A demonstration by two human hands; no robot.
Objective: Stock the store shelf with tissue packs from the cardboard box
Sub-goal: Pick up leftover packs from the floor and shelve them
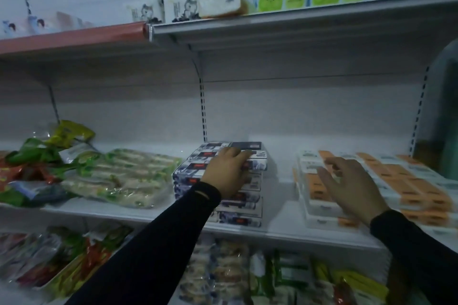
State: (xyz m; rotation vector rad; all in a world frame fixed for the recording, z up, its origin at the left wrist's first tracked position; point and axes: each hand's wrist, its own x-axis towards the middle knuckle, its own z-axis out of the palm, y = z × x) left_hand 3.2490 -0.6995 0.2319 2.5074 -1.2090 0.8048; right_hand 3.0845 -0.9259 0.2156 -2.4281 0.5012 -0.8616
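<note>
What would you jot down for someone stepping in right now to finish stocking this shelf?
Left hand: fingers flat on top of the blue-and-white tissue stack on the middle shelf, apparently pressing or squaring it.
Right hand: open, fingers spread over the orange-and-white tissue packs to the right; contact unclear.
Done: both tissue groups sit on the middle shelf, with a bare gap between them.
Left: the cardboard box is out of view, so how many packs remain cannot be told. Probably fill that gap next.
</note>
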